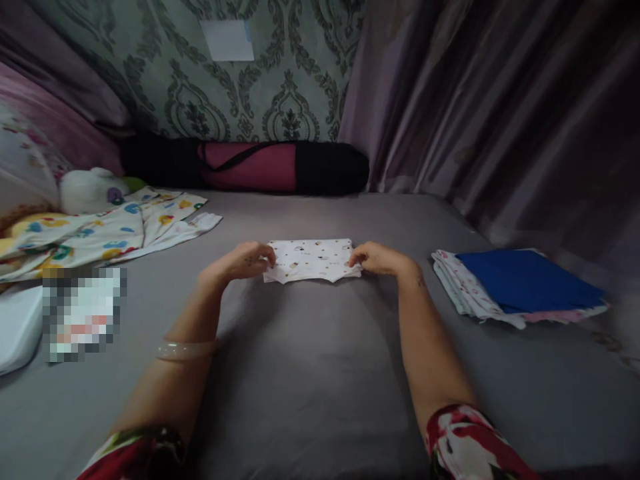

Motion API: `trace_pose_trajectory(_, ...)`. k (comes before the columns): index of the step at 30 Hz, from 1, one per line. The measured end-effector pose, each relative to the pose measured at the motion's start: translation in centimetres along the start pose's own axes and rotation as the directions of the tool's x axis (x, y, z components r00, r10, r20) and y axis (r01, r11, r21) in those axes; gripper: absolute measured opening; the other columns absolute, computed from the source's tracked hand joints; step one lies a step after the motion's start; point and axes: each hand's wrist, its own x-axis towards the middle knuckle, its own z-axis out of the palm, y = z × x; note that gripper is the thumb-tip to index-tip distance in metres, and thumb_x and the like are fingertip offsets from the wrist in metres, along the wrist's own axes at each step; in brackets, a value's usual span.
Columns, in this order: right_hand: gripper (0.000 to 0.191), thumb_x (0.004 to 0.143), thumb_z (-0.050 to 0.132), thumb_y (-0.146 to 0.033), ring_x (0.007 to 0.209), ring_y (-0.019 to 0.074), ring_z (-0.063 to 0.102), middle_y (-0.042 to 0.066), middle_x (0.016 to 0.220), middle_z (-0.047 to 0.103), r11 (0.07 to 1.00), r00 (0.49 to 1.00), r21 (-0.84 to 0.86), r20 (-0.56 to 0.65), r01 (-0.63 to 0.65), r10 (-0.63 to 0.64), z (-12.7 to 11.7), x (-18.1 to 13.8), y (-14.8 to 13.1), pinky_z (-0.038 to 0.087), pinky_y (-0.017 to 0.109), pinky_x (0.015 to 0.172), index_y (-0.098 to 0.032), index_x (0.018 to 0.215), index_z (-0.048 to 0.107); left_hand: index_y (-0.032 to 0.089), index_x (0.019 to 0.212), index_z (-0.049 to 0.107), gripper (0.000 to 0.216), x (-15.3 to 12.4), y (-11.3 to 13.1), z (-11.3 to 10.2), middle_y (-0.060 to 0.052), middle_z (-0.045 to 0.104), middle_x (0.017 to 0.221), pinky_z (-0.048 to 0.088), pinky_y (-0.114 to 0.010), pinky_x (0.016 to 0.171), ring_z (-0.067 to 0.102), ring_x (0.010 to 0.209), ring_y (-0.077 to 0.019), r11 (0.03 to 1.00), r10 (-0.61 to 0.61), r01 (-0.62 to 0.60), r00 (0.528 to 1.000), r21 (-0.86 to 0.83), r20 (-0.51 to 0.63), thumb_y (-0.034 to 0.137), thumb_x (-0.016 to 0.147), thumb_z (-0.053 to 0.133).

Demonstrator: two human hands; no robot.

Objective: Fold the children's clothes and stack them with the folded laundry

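Note:
A white cloth garment (314,260) with a small dark and tan print lies folded into a flat rectangle on the grey sheet (310,347). Its near edge is uneven, with several small points. My left hand (253,259) pinches the left end of the garment, fingers curled over the edge. At the opposite end, my right hand (375,258) grips the cloth between thumb and fingers. Both forearms reach forward from the near side, and a pale bangle is on the left one. What sort of garment it is cannot be told from its folded shape.
To the right sits a stack of folded clothes (467,293) topped by a blue cloth (530,280). Colourful printed clothing (115,233) and a white plush toy (87,190) lie at left. A long black and maroon bag (250,165) rests along the wall.

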Motion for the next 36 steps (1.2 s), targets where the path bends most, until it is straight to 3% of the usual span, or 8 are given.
trace_pose_trajectory(2,0.038,0.072,0.050,0.001,0.078,0.0151,0.063,0.002,0.087,0.072,1.000,0.999,0.009,-0.030,0.014,-0.014,0.0,0.1,-0.1,0.045,0.023,0.069,-0.022,0.085,0.077,0.022,0.080,0.073,0.030,0.2,-0.1,0.2,-0.001,0.063,0.064,0.042,-0.025,0.062,0.055,0.060,-0.0156,1.000,-0.009,0.010,0.999,0.026,-0.051,0.017,0.067,0.046)
trace_pose_trajectory(4,0.038,0.078,0.045,-0.001,0.088,0.0170,0.065,0.004,0.093,0.073,1.000,0.991,-0.006,-0.133,0.030,-0.031,0.4,0.6,-0.7,0.047,0.025,0.079,-0.021,0.091,0.076,0.020,0.088,0.072,0.033,0.7,-0.1,0.7,-0.004,0.067,0.076,0.046,-0.028,0.071,0.059,0.070,-0.0179,0.998,0.028,-0.016,0.979,0.062,-0.202,0.016,0.073,0.043)
trace_pose_trajectory(8,0.043,0.092,0.037,-0.012,0.127,0.0209,0.049,0.010,0.135,0.058,0.990,0.915,-0.111,-0.385,0.089,-0.126,2.5,1.9,-3.5,0.033,0.036,0.109,-0.015,0.127,0.061,0.016,0.115,0.062,0.040,2.2,0.7,2.9,-0.012,0.066,0.115,0.044,-0.037,0.096,0.060,0.105,-0.0231,0.981,0.161,-0.100,0.896,0.164,-0.413,0.017,0.086,0.036)
trace_pose_trajectory(11,0.049,0.097,0.032,-0.022,0.145,0.0228,0.023,0.010,0.154,0.035,0.977,0.908,-0.180,-0.378,0.119,-0.180,5.1,2.5,-5.8,0.014,0.045,0.118,-0.013,0.144,0.042,0.012,0.130,0.052,0.042,3.1,2.0,5.1,-0.015,0.057,0.133,0.039,-0.039,0.105,0.053,0.122,-0.0241,0.971,0.189,-0.112,0.901,0.210,-0.390,0.023,0.093,0.034)
trace_pose_trajectory(13,0.052,0.098,0.029,-0.026,0.147,0.0236,0.016,0.010,0.157,0.028,0.968,0.920,-0.215,-0.338,0.131,-0.199,6.5,2.6,-6.9,0.009,0.047,0.119,-0.012,0.147,0.037,0.011,0.135,0.047,0.045,3.4,2.8,6.4,-0.016,0.052,0.139,0.034,-0.041,0.110,0.047,0.131,-0.0246,0.966,0.176,-0.093,0.921,0.243,-0.348,0.025,0.096,0.031)
trace_pose_trajectory(20,0.058,0.095,0.028,-0.027,0.147,0.0250,0.016,0.011,0.158,0.026,0.956,0.933,-0.270,-0.301,0.113,-0.195,8.3,3.0,-7.4,0.005,0.045,0.120,-0.005,0.149,0.032,0.008,0.145,0.037,0.053,3.7,3.9,8.6,-0.015,0.036,0.153,0.019,-0.046,0.118,0.022,0.146,-0.0279,0.932,0.106,0.002,0.955,0.363,-0.279,0.030,0.099,0.023)
trace_pose_trajectory(27,0.058,0.096,0.026,-0.027,0.146,0.0243,0.020,0.012,0.156,0.031,0.965,0.961,-0.246,-0.233,0.090,-0.149,8.8,3.6,-6.9,0.010,0.045,0.119,-0.006,0.150,0.030,0.009,0.150,0.029,0.059,4.0,3.8,9.0,-0.012,0.029,0.156,0.018,-0.046,0.119,0.023,0.145,-0.0265,0.929,-0.013,0.070,0.988,0.365,-0.156,0.036,0.099,0.018)
trace_pose_trajectory(36,0.057,0.097,0.025,-0.028,0.146,0.0236,0.018,0.010,0.157,0.027,0.968,0.965,-0.238,-0.222,0.086,-0.140,8.3,3.5,-6.9,0.009,0.045,0.119,-0.008,0.150,0.029,0.008,0.149,0.031,0.058,3.8,4.2,8.6,-0.013,0.028,0.156,0.018,-0.046,0.118,0.024,0.145,-0.0271,0.921,0.019,0.057,0.981,0.385,-0.192,0.034,0.099,0.021)
